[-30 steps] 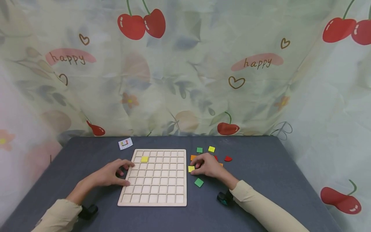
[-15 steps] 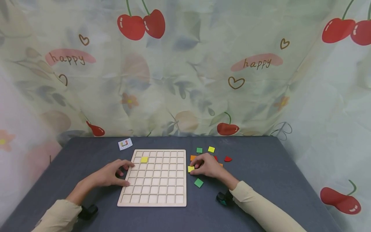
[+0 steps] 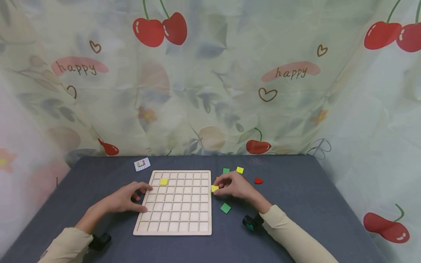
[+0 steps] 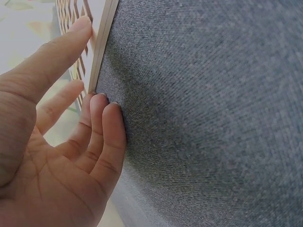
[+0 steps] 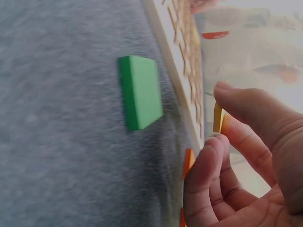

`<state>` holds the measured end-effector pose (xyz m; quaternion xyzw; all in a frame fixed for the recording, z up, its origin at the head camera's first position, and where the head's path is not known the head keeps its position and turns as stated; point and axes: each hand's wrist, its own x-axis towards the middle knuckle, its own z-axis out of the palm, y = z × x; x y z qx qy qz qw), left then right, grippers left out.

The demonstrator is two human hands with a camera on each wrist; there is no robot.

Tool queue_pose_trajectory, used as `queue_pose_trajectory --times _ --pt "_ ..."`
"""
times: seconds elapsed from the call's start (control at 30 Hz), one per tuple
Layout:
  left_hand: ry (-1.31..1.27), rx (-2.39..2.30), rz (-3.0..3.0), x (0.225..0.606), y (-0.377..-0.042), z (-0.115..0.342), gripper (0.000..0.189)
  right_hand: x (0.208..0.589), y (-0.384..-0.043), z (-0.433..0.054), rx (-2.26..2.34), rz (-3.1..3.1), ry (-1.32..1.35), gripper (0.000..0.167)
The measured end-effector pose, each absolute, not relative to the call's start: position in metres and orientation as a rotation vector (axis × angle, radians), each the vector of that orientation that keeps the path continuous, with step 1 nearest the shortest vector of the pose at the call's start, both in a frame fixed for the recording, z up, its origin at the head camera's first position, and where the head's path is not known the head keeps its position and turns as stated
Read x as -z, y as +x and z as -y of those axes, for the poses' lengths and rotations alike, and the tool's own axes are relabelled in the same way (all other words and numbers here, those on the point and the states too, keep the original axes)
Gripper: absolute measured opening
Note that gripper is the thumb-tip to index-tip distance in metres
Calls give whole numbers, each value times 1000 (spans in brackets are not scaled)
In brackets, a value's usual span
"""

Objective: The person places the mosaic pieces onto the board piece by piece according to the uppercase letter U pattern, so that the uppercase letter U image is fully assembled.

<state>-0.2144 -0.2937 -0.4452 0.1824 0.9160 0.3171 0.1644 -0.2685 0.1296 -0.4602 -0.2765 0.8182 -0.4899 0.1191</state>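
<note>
A pale wooden grid board (image 3: 177, 207) lies on the dark table, with one yellow square tile (image 3: 163, 182) in its upper left part. My left hand (image 3: 126, 197) rests at the board's left edge, thumb and fingertips on its rim; the left wrist view shows the fingers fairly straight against the frame (image 4: 102, 47). Just off the board's right edge, my right hand (image 3: 235, 187) pinches a second yellow tile (image 3: 215, 188) between thumb and fingers. The right wrist view shows this tile edge-on, raised off the cloth. A green tile (image 3: 225, 208) lies below that hand.
Behind the right hand lie another green tile (image 3: 226, 170), a yellow tile (image 3: 240, 170) and a red rounded piece (image 3: 258, 180). Orange pieces (image 5: 188, 161) are partly hidden by the hand. A small printed card (image 3: 142, 164) lies beyond the board's upper left corner.
My right hand has lifted the yellow tile from the table and shifted it slightly left and away, up to the board's right edge. The left hand has stayed at the board.
</note>
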Motion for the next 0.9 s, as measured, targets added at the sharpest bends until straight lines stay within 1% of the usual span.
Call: queue_pose_trajectory --times 0.33,0.63,0.9 --pt "521 -902 -2612 448 -216 296 67 457 -270 -131 1482 -2319 -807 22" --pt "517 -900 -2608 447 -216 295 68 462 -273 -128 1568 -2147 -718 23" --pt "513 -898 -2605 446 -216 294 68 464 -277 -121 1656 -2073 -631 27"
